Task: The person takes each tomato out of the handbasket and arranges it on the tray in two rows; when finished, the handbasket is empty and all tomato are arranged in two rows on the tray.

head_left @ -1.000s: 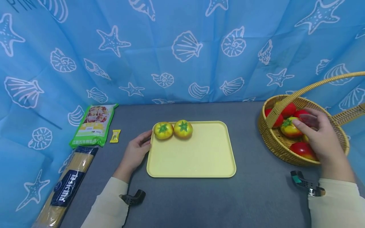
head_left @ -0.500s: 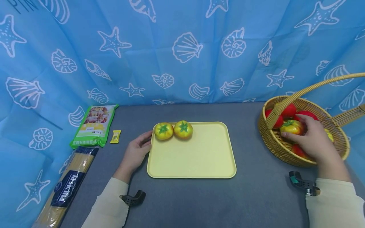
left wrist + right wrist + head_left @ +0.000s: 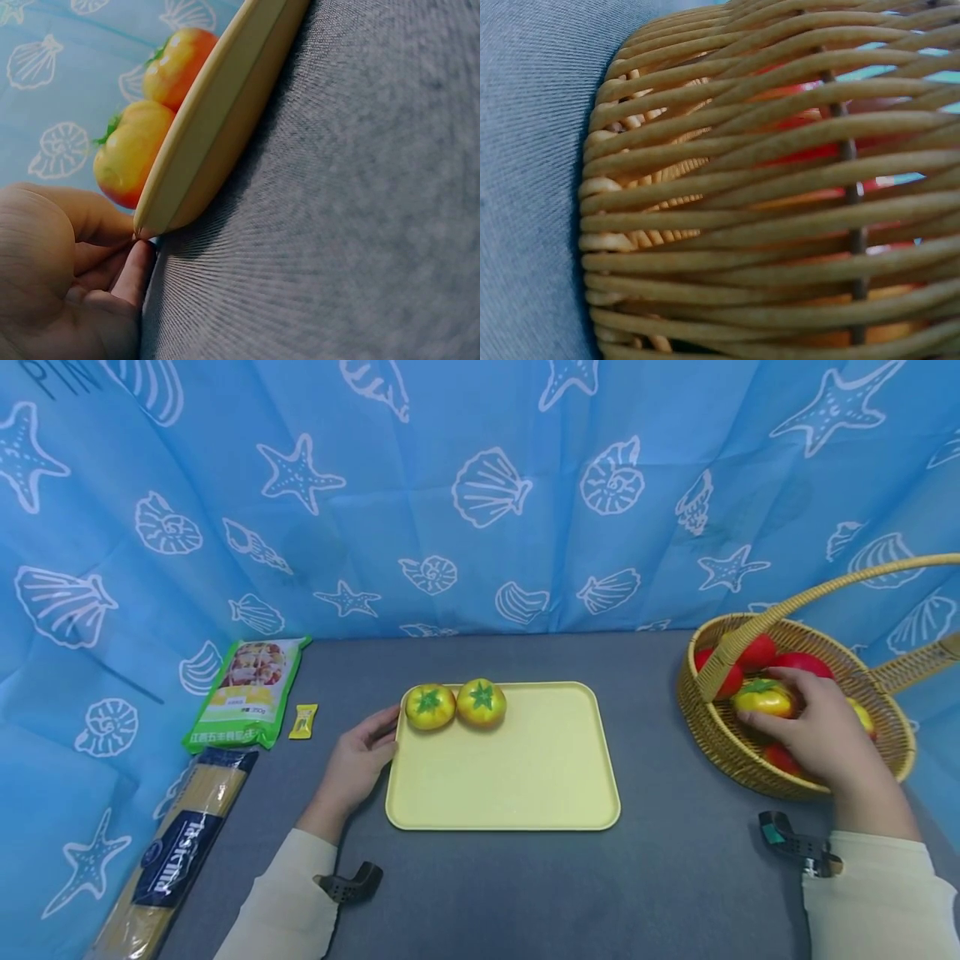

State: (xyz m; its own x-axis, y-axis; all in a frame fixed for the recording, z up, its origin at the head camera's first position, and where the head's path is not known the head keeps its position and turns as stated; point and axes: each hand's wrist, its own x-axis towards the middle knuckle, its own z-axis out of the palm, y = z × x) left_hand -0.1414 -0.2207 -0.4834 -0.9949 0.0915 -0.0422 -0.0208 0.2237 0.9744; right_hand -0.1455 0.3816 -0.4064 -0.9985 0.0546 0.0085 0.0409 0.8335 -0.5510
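Observation:
My left hand (image 3: 360, 760) pinches the left rim of a pale yellow tray (image 3: 510, 785); the left wrist view shows the fingertips meeting at its edge. Two yellow-orange tomatoes with green tops, one at the tray's far left corner (image 3: 430, 707) and another beside it (image 3: 482, 702), sit side by side. Over at the right, my right hand (image 3: 825, 727) reaches into a wicker basket (image 3: 712, 745) and grips a yellow-red tomato (image 3: 763, 698) between thumb and fingers. Basket weave (image 3: 727, 217) fills the right wrist view and hides that hand.
Several red fruits (image 3: 802, 665) and a yellow one lie in the basket, whose tall handle (image 3: 840, 585) arches above it. At the left are a green food bag (image 3: 251, 689), a small yellow packet (image 3: 303, 722) and a pasta pack (image 3: 180, 852). A blue curtain (image 3: 420, 527) hangs behind.
My right hand has moved left and deeper into the basket, and its thumb and fingers have closed round the tomato. The left hand has stayed at the tray's rim.

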